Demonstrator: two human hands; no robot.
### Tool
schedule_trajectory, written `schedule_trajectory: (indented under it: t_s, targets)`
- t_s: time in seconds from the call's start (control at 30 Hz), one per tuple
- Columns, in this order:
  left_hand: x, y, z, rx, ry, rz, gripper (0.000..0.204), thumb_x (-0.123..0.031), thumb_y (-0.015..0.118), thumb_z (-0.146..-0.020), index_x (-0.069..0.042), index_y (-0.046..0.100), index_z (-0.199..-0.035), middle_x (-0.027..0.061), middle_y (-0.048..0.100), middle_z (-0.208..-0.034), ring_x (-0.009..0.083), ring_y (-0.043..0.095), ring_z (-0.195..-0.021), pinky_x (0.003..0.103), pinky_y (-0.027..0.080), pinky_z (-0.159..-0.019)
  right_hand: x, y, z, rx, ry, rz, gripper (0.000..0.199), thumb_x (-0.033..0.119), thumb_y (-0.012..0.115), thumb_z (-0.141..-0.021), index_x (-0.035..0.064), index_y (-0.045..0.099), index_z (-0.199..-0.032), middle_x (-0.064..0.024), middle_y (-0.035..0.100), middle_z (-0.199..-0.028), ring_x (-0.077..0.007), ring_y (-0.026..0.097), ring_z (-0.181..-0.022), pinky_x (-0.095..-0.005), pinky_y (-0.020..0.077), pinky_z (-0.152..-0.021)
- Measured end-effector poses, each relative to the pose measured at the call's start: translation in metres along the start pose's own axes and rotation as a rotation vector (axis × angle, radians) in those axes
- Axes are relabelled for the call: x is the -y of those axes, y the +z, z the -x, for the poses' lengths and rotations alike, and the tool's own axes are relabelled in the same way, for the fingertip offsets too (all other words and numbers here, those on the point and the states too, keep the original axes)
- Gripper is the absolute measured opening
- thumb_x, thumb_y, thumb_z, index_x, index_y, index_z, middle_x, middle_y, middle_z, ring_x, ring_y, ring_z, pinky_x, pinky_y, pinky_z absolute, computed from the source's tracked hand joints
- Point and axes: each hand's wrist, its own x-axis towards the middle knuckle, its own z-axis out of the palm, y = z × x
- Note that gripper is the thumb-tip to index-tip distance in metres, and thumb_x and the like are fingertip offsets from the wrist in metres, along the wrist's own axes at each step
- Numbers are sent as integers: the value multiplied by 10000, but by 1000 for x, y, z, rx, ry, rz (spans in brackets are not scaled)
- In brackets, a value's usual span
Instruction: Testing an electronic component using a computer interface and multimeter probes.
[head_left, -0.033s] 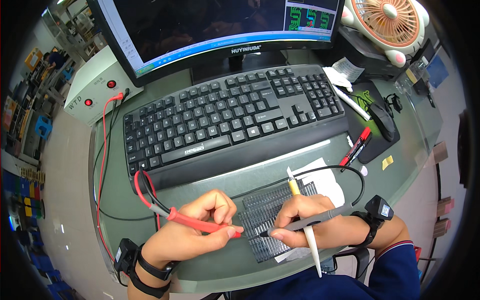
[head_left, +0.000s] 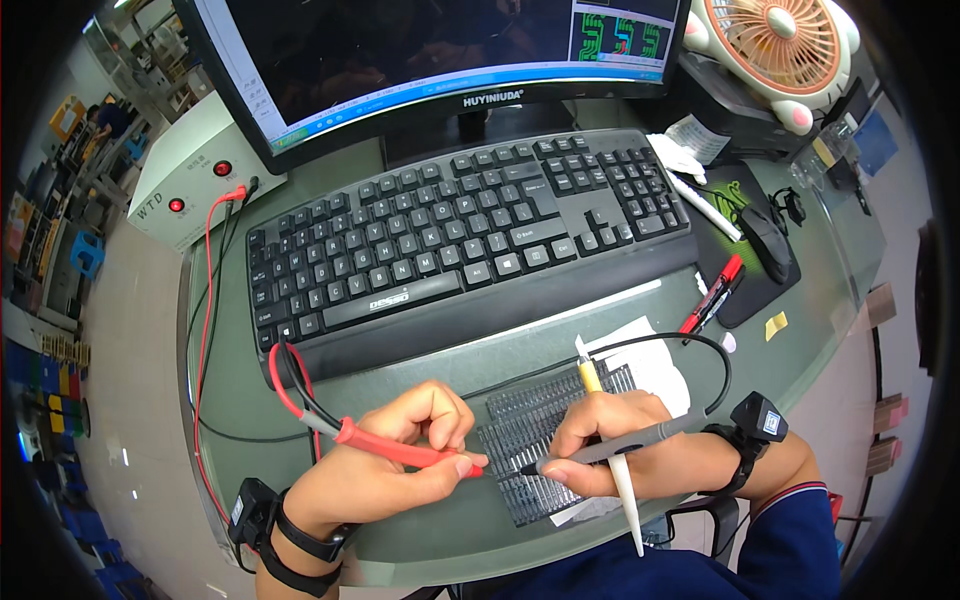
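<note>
A ribbed, dark grey component strip (head_left: 545, 440) lies on white paper on the desk (head_left: 600, 320), just before a black keyboard (head_left: 460, 235). Left hand (head_left: 385, 465) fingers pinch a red probe (head_left: 400, 450); right hand (head_left: 610, 440) fingers pinch a grey probe (head_left: 620, 452) and a white pen (head_left: 622, 480), tips meeting at the strip's left edge.

The grey-green glass-topped counter (head_left: 560, 335) carries a black computer keyboard (head_left: 460, 235), a black monitor stand (head_left: 470, 135), a black mouse mat (head_left: 745, 250) with a black mouse (head_left: 768, 242), a red marker pen (head_left: 712, 293), white paper sheets (head_left: 650, 365) and a dark ribbed component tray (head_left: 535, 450).
</note>
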Motion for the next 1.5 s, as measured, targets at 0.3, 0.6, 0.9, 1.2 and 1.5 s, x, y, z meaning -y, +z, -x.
schedule_trajectory:
  t_s: [0.3, 0.6, 0.9, 1.2, 1.5]
  targets:
    - [0, -2, -1, 22, -5, -2, 255, 54, 571, -837, -82, 355, -836, 23, 403, -926, 66, 433, -860, 367, 519, -910, 2, -6, -3, 76, -38, 52, 241, 95, 732, -821, 56, 500, -877, -82, 674, -752, -173, 651, -621, -260, 488, -519]
    - [2, -3, -3, 4, -3, 21, 263, 36, 589, -835, -86, 356, -836, 19, 399, -918, 64, 420, -852, 369, 514, -911, -3, 0, 1, -32, -19, -18, 230, 169, 728, -827, 58, 527, -818, -48, 553, -638, -176, 555, -522, -285, 418, -462]
    - [0, -3, 0, -8, 10, 11, 257, 9, 597, -837, -85, 358, -836, 15, 400, -908, 64, 428, -835, 359, 522, -892, 3, 0, 0, -4, 20, 19, 239, 167, 727, -827, 59, 515, -843, -36, 582, -696, -151, 556, -566, -274, 429, -500]
    - [0, -1, 0, -4, 10, -2, 255, -22, 605, -841, -86, 358, -838, 13, 407, -904, 62, 436, -836, 355, 517, -893, 3, 0, 1, -20, -1, -29, 237, 181, 734, -827, 54, 536, -854, -35, 587, -720, -130, 555, -592, -268, 438, -518]
    - [0, -1, 0, 6, 13, -19, 250, -20, 598, -844, -87, 357, -837, 11, 409, -906, 58, 440, -842, 339, 508, -895, 5, 0, 0, 34, 20, -10, 249, 221, 736, -831, 62, 548, -872, -37, 599, -730, -145, 576, -604, -274, 446, -525]
